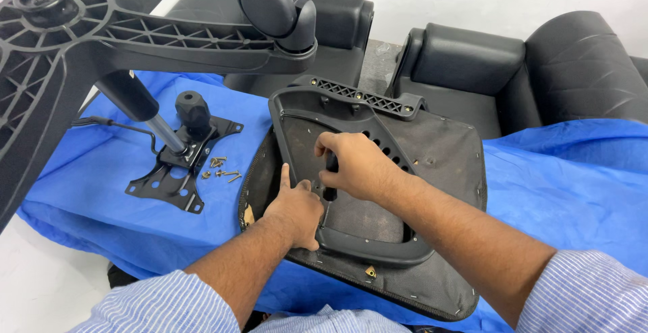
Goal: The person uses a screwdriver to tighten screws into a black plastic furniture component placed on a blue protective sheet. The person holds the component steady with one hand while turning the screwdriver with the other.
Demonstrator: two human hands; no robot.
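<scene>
While the right hand (pixel 354 168) grips a dark tool handle (pixel 331 163) upright, fingers closed, the left hand (pixel 295 208) — fingers loosely spread, grasping nothing — steadies the seat pan (pixel 378 235); keep it vertical.

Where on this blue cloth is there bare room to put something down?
The widest bare patch of blue cloth lies right of the seat pan, below the black armchair. A smaller strip runs in front of the metal plate. Between plate and seat pan it is crowded with loose screws.

Tool (pixel 331 171) tip — behind right hand (pixel 354 168)
</scene>
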